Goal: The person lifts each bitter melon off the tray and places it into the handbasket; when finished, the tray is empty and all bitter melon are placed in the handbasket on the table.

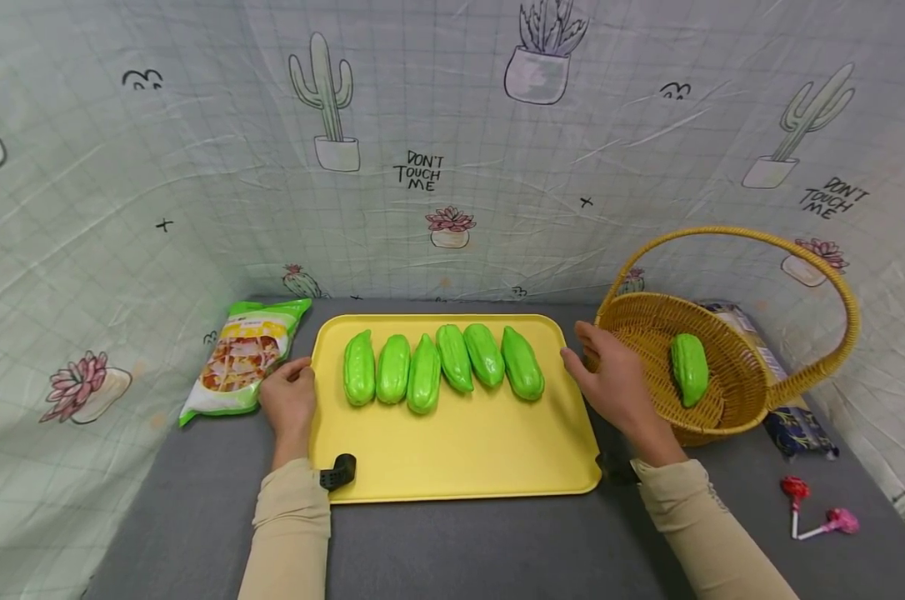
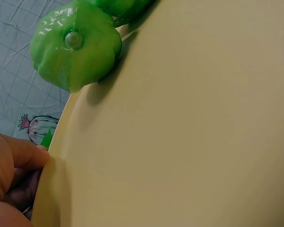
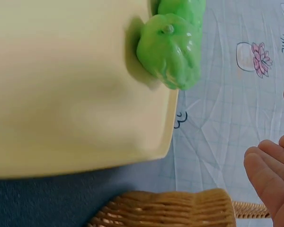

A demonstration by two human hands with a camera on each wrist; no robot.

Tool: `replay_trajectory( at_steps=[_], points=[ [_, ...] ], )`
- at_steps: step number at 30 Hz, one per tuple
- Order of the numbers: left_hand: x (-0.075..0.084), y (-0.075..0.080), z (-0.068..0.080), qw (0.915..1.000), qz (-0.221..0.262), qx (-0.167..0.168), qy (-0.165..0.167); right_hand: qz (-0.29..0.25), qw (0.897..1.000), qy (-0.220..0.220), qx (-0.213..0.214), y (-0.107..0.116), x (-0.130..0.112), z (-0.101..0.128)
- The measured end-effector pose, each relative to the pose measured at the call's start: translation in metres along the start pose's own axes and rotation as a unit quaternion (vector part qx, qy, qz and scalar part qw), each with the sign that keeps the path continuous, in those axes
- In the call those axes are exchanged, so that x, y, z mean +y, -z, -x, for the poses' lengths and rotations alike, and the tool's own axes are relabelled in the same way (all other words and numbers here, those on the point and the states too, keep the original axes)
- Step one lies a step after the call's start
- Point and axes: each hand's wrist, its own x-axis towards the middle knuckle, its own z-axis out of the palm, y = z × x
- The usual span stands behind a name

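Several glossy green ribbed fruits (image 1: 423, 375), which look like plastic papayas, lie in a row on the yellow tray (image 1: 467, 454). My left hand (image 1: 289, 398) is at the tray's left edge. In the left wrist view its curled fingers (image 2: 31, 156) hold the rim. Over the gap between tray and basket is my right hand (image 1: 616, 379), fingers extended and nothing in them. The right wrist view shows that hand's fingers (image 3: 270, 177) apart from the fruits. One more green fruit (image 1: 690, 369) lies inside the wicker basket (image 1: 640, 321) on the right.
A green-and-white snack bag (image 1: 242, 358) lies left of the tray. The basket's tall handle (image 1: 846, 308) arches up at the right. Dark packets (image 1: 800, 431) lie behind the basket, and two lollipops (image 1: 795, 487) in front. A patterned cloth (image 1: 452, 125) hangs behind the grey table (image 1: 460, 550).
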Motion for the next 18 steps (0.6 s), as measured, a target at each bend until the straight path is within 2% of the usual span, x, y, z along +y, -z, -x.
replay_trajectory(
  at_steps=[18],
  points=[
    [0.002,-0.002,0.003,0.9998,0.002,0.014,-0.016,-0.007,0.999,-0.016,-0.042,-0.015,-0.002,-0.005]
  ],
)
